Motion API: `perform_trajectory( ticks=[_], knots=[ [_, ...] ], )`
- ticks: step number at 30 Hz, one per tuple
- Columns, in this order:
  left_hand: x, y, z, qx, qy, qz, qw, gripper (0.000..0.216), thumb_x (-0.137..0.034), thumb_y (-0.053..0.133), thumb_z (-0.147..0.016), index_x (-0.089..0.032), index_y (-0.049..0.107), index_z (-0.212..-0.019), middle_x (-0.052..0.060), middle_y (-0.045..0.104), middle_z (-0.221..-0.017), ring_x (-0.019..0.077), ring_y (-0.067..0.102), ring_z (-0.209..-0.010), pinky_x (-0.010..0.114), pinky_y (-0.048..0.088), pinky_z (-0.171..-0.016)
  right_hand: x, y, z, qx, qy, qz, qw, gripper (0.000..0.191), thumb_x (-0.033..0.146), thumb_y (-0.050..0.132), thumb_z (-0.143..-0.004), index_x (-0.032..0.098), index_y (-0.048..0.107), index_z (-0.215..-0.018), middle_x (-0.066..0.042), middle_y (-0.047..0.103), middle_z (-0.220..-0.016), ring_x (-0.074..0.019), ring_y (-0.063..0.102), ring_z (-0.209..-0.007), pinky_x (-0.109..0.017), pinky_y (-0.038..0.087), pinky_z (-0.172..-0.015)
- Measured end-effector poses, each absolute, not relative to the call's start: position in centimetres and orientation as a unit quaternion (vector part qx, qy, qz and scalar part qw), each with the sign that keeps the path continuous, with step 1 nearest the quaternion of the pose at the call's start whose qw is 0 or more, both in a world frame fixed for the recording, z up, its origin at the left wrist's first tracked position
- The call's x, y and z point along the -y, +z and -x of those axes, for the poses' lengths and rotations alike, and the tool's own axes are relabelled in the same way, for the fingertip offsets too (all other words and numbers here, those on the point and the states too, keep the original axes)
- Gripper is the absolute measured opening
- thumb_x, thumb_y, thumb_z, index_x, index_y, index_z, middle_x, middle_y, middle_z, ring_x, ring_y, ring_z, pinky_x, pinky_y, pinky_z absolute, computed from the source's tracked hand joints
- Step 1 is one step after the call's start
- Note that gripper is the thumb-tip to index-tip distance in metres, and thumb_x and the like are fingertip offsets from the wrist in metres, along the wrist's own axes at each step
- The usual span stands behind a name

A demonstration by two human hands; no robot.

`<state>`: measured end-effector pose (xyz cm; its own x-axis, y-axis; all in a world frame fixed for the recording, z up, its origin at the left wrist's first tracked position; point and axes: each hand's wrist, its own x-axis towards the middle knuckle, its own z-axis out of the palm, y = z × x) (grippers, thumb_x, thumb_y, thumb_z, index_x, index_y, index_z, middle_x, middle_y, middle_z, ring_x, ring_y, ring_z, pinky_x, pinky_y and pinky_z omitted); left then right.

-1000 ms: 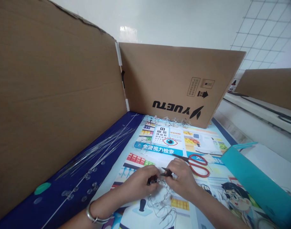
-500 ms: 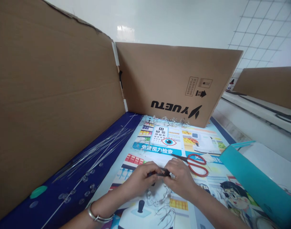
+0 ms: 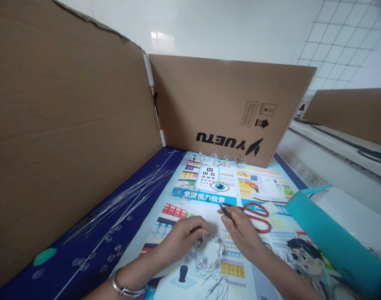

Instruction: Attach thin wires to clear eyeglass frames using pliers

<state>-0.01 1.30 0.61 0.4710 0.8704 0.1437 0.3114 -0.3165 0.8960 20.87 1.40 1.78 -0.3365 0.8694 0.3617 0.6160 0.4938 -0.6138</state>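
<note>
Against the far left edge, a tall cardboard wall is stood along a blue mat. On that mat a bundle of thin wires is laid slantwise, a scatter of clear beads is spread just below it, and a green disc is seen near the wall.

Further right, a bracelet is worn on the wrist of the left hand. This hand is curled, with thumb and fingertips pinched together on the upper left of a beaded wire. The beaded wire is bent into a rough ring and lies on a printed poster, just below and to the right of the left fingertips and between the two hands. Some loose wire hooks are left on the poster just below it.

The right hand is closed around a small dark tool, whose thin tip is pointed up and to the left, above the beaded wire and apart from it. Red scissors are lying on the poster just beyond the right hand, partly hidden by it. Behind everything a cardboard box is propped upright. A teal bag is set at the right edge.
</note>
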Motion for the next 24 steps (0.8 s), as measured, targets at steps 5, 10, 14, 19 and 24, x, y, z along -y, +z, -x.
perform_trajectory(
  ticks=[5, 10, 14, 19, 24],
  knots=[
    [-1.1, 0.3, 0.2, -0.391, 0.328, -0.754, 0.413, 0.015, -0.018, 0.046, -0.086, -0.016, 0.055, -0.075, -0.002, 0.053, -0.068, 0.0115, 0.048, -0.065, 0.021, 0.036, -0.061, -0.5, 1.8, -21.1, 0.794, 0.203, 0.483, 0.308, 0.018, 0.031, 0.042, -0.090, 0.021, 0.049, -0.077, -0.001, 0.052, -0.081, -0.0151, 0.051, -0.075, -0.027, 0.040, -0.066],
    [-0.9, 0.4, 0.3, -0.387, 0.327, -0.759, 0.409, 0.017, -0.019, 0.046, -0.088, -0.016, 0.054, -0.074, -0.001, 0.053, -0.070, 0.0117, 0.048, -0.066, 0.022, 0.036, -0.061, 0.5, 2.4, -21.7, 0.802, 0.174, 0.513, 0.253, 0.015, 0.029, 0.042, -0.090, 0.021, 0.048, -0.079, -0.003, 0.050, -0.082, -0.0167, 0.050, -0.077, -0.028, 0.040, -0.066],
    [-0.8, 0.7, 0.2, -0.379, 0.329, -0.763, 0.408, 0.017, -0.018, 0.046, -0.088, -0.015, 0.054, -0.073, -0.001, 0.053, -0.071, 0.0117, 0.049, -0.068, 0.022, 0.037, -0.063, 1.5, 3.2, -22.0, 0.836, 0.119, 0.512, 0.157, 0.010, 0.028, 0.054, -0.082, 0.021, 0.052, -0.075, -0.005, 0.050, -0.082, -0.0206, 0.049, -0.082, -0.031, 0.039, -0.068],
    [-0.9, 0.4, 0.2, -0.385, 0.325, -0.763, 0.405, 0.015, -0.018, 0.046, -0.088, -0.016, 0.054, -0.076, -0.001, 0.054, -0.073, 0.0117, 0.050, -0.069, 0.021, 0.037, -0.064, 1.9, 4.4, -22.5, 0.844, 0.151, 0.507, 0.090, 0.016, 0.035, 0.064, -0.075, 0.022, 0.056, -0.079, -0.003, 0.052, -0.083, -0.0211, 0.049, -0.083, -0.031, 0.038, -0.070],
    [-1.1, 0.0, 0.3, -0.390, 0.323, -0.762, 0.404, 0.014, -0.019, 0.046, -0.089, -0.016, 0.054, -0.077, -0.001, 0.054, -0.073, 0.0118, 0.050, -0.069, 0.021, 0.037, -0.063, 1.5, 4.9, -23.2, 0.858, 0.155, 0.485, 0.069, 0.019, 0.039, 0.068, -0.072, 0.024, 0.059, -0.079, -0.001, 0.054, -0.079, -0.0194, 0.050, -0.080, -0.029, 0.037, -0.068]
  ],
)
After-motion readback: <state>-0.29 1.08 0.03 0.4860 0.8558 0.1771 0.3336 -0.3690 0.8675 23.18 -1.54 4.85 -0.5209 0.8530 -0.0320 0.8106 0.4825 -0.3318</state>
